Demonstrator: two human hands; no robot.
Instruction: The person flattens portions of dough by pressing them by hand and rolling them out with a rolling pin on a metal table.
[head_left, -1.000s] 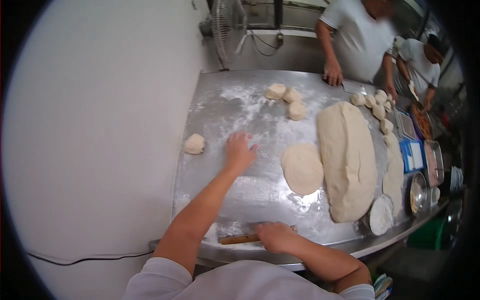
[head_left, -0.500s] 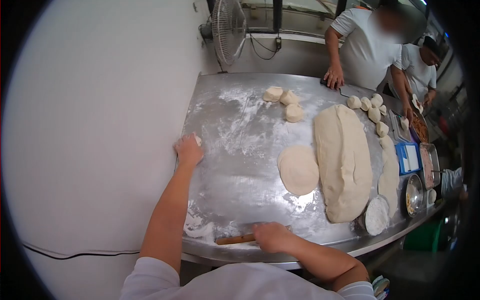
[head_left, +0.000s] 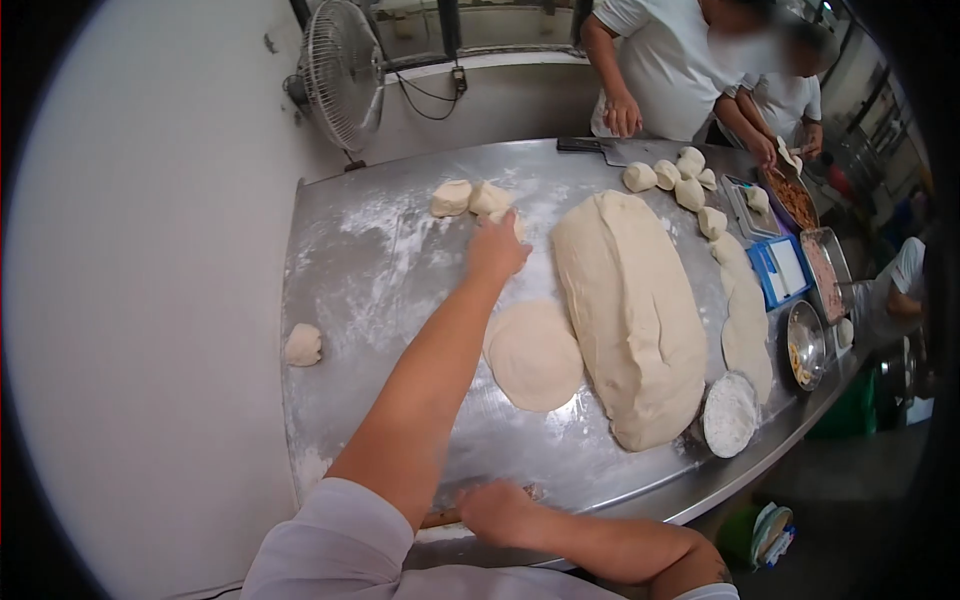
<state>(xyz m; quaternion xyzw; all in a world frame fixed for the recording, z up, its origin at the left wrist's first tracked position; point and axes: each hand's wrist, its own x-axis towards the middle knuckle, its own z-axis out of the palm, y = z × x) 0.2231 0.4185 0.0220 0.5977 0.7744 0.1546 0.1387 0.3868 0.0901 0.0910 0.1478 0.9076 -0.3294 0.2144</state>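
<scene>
My left hand [head_left: 499, 248] reaches across the table and is closed on a dough piece [head_left: 519, 226], mostly hidden under the fingers. Two more dough pieces [head_left: 452, 198] sit just beyond it. At the table's near edge, my right hand [head_left: 497, 512] is closed around a wooden rolling pin [head_left: 440, 519], most of which is hidden by my hand and left arm. A flat dough round [head_left: 536, 358] lies between my hands, beside a large, thick slab of dough [head_left: 640, 330]. One dough ball [head_left: 303, 345] rests alone at the left edge by the wall.
A flour bowl [head_left: 731, 415] stands right of the slab. Several dough balls [head_left: 689, 193], a dough strip [head_left: 743, 330], a blue scale [head_left: 780, 270], filling trays [head_left: 826, 275] and a cleaver [head_left: 580, 146] line the far right. Two co-workers [head_left: 655, 70] stand there. A fan [head_left: 343, 75] is behind.
My left hand has let go of the dough ball at the left edge and moved right and away from me onto another piece. My right hand stays at the rolling pin. The view has shifted right.
</scene>
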